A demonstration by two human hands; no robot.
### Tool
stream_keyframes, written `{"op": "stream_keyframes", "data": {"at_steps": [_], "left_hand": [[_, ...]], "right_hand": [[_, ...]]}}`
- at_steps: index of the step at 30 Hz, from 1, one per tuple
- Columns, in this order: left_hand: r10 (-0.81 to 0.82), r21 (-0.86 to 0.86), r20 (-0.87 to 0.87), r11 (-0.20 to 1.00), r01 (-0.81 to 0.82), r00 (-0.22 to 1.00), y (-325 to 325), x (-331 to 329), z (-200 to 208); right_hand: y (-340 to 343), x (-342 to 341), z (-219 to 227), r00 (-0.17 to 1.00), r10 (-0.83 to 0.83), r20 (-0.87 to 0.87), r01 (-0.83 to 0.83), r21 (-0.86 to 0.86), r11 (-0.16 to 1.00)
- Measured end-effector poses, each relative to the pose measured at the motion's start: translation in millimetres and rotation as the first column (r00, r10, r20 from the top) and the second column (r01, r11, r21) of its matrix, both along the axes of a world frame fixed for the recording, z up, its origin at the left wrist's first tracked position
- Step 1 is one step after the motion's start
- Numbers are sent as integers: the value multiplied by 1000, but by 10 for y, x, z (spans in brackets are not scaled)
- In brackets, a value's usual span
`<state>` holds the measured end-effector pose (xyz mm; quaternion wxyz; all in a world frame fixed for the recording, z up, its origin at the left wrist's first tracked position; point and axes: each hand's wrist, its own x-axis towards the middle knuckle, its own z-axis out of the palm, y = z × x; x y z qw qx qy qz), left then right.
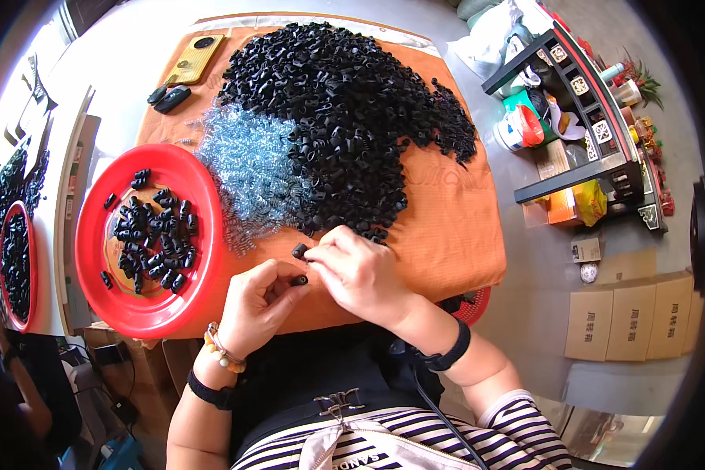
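My left hand (254,305) pinches a small black plastic cord-lock piece (299,280) between thumb and fingers. Beside it, my right hand (360,274) has its fingertips closed on another small black cord-lock piece (299,251) near the table's front edge. To the left, a red round tray (94,270) holds several black cord-lock pieces (160,243). Beyond my hands lie a heap of thin metal springs (251,164) and a large pile of loose black plastic parts (345,102). An orange cloth (454,227) covers the table under them.
A yellow phone (196,59) and a dark object (172,99) lie at the far left of the table. Right of it stand a dark shelf (580,176) and cardboard boxes (630,319). A red basket (475,305) shows below the right edge. A reflective panel (16,235) is at left.
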<state>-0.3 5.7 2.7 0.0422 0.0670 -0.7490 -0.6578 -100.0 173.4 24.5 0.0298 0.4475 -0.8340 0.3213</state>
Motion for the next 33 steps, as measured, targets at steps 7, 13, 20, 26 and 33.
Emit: {"op": "stream_keyframes", "data": {"at_steps": [7, 13, 20, 26, 33], "left_hand": [[1, -7, 21, 1000, -1, 1000, -8, 14, -12], [-9, -12, 25, 1000, 9, 1000, -23, 16, 12], [-20, -24, 41, 999, 21, 999, -17, 0, 63], [-18, -39, 2, 999, 18, 1000, -15, 7, 29], [-8, -6, 30, 1000, 8, 1000, -25, 14, -10]], "right_hand": [[20, -102, 49, 1000, 7, 8, -7, 83, 997], [-56, -57, 19, 999, 20, 30, -25, 151, 988], [-15, -124, 49, 994, 92, -62, -76, 220, 973], [26, -184, 92, 983, 178, -44, -169, 161, 972], [47, -114, 272, 969, 72, 237, -41, -134, 990]]}}
